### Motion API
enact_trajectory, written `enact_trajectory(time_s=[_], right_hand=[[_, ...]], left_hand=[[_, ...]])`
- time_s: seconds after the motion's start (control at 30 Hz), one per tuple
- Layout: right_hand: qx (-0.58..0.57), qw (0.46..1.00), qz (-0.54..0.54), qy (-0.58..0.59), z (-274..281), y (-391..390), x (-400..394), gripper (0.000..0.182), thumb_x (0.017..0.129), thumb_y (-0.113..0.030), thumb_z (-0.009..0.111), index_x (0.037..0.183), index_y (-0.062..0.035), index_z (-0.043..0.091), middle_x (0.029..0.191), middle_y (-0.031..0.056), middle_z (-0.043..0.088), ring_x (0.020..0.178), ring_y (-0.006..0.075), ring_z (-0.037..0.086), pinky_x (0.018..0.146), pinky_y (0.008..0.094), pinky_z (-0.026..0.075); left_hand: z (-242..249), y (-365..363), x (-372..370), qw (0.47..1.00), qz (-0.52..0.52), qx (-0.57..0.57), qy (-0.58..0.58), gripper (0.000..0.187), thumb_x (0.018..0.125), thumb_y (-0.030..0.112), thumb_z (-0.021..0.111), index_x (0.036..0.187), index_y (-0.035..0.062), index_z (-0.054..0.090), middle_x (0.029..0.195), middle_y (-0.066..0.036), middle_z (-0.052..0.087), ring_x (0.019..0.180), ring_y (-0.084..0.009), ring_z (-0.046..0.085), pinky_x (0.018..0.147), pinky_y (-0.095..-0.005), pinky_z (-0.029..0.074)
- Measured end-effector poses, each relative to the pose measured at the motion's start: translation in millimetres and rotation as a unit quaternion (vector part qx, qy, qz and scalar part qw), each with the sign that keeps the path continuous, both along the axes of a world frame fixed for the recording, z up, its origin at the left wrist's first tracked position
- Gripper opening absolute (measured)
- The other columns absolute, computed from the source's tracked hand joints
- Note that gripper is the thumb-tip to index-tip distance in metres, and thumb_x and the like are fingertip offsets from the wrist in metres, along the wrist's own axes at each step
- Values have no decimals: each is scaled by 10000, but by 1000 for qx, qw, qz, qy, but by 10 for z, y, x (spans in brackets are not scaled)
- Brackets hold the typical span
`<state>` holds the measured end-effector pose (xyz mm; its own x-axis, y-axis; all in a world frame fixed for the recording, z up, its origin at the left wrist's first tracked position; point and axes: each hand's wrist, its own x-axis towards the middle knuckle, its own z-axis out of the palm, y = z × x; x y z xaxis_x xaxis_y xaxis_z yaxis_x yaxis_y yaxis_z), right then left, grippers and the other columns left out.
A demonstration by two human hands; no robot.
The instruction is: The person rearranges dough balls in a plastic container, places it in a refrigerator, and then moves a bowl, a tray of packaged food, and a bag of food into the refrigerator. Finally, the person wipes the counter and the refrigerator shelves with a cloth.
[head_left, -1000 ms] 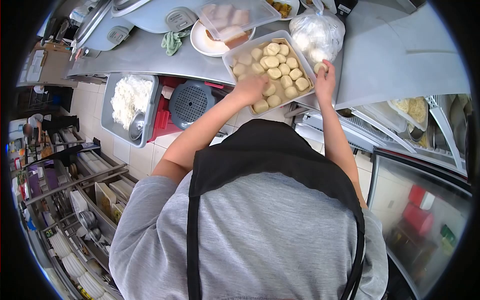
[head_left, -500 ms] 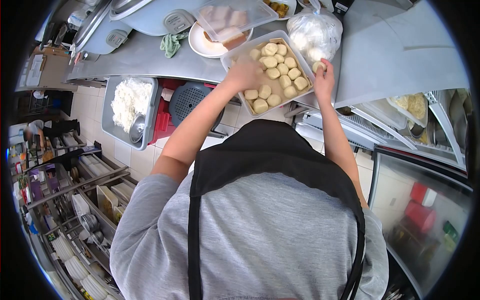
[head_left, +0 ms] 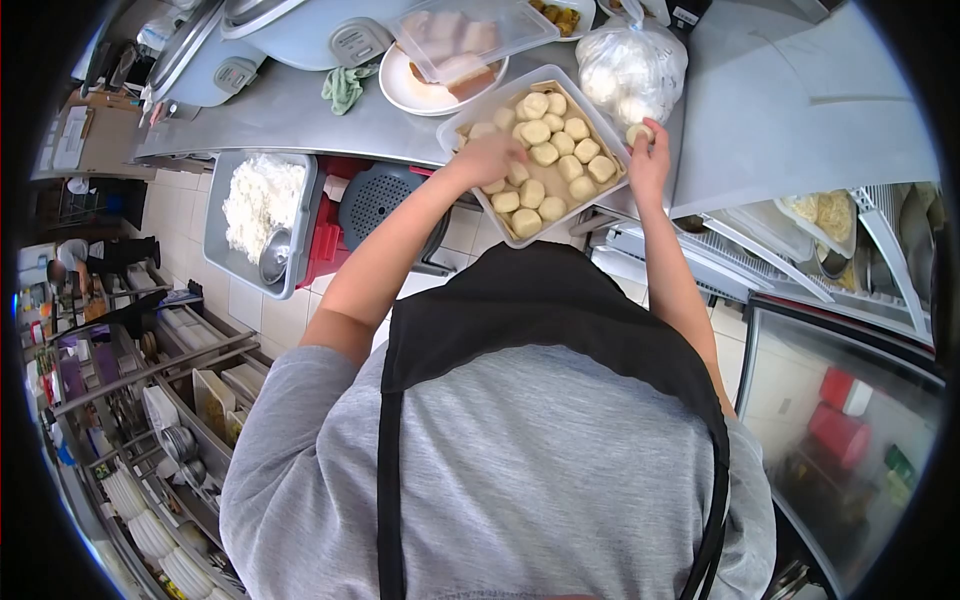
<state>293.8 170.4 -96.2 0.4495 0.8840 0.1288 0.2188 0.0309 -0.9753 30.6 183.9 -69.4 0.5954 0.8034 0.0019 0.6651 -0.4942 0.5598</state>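
Within a translucent white rectangular plastic tub (head_left: 578,212), many pale cream, rounded, dough-like pieces (head_left: 543,154) are spread beneath and around the left hand (head_left: 488,160), which is held palm down over the tub's left half. The nearest pieces are partly covered by its fingers, which are bent and slightly blurred; whether one is gripped cannot be told. Just beyond the tub's right corner, a single small round cream-coloured piece (head_left: 637,132) is pinched between the thumb and fingers of the right hand (head_left: 651,160). The dough-like pieces are shaped as squat, smooth rounds with a matt surface; they are crowded against one another in places, and bare patches of tan lining (head_left: 557,187) are left between others. The tub is supported on a grey stainless-steel counter (head_left: 300,108), its near corner projected past the counter's front edge. Behind the tub's right side, a knotted clear plastic bag (head_left: 632,78) is filled with white lumps. Behind the tub's left side, a round white plate (head_left: 410,97) is partly covered by a clear rectangular plastic lid (head_left: 520,35). A crumpled pale green cloth (head_left: 345,89) is seen farther left of the tub.
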Motion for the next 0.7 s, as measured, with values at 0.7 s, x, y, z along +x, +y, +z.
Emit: enact_trajectory(time_s=[0.7], right_hand=[[-4,1000,-5,-4,-22,9,-5,255,863,-64,454,1107,-11,505,1052,174,519,807,218,585,621,293,541]], left_hand=[[5,-53,-89,971,66,135,187,339,657,23,586,992,73,580,993,-99,548,994,-299,517,793,-403,453]])
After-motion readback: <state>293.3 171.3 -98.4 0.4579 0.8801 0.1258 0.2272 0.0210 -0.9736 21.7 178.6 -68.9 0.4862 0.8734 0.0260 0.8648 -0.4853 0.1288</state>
